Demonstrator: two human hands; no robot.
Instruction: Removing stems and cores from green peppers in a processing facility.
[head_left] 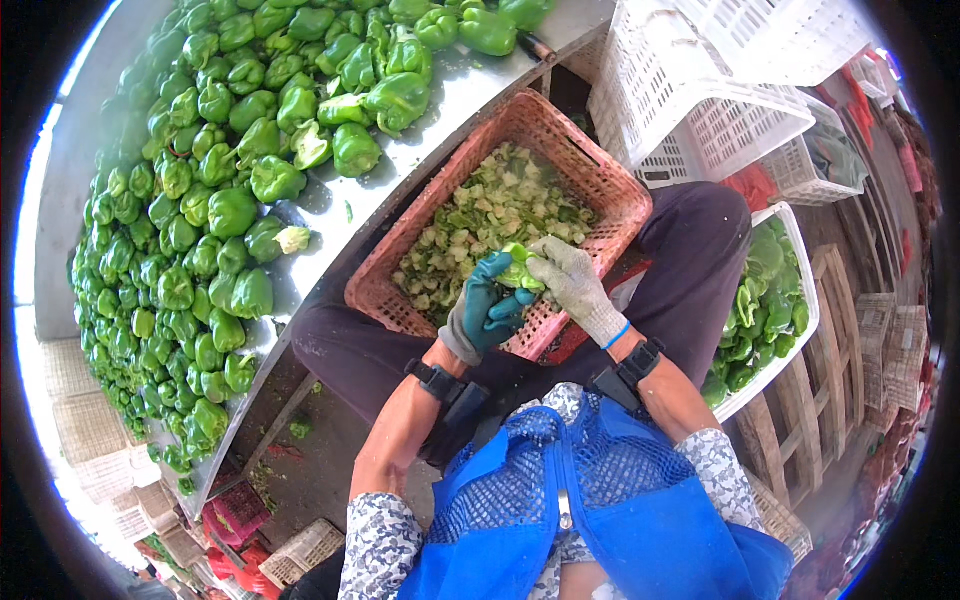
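— Above the near side of the pink crate (600, 165), gripping what?
— Holding a green pepper (519, 268) between left hand (487, 307) and right hand (574, 284), with gloved fingers curled.
— Legible on the black wristbands (640, 361)?
— Too small to tell.

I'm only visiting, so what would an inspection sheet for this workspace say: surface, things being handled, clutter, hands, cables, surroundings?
Surface: metal table, largely covered by a heap of green peppers.
Things handled: a green pepper piece, above a pink crate holding pale green trimmings.
Clutter: green scraps on the floor; a small dark object at the table's edge, kind unclear.
Hands: left hand, teal glove, and right hand, pale knit glove, hold the piece between them.
Cables: nothing seen.
Surroundings: white baskets at upper right; a white crate of green pieces beside the right leg; wooden pallets beyond.
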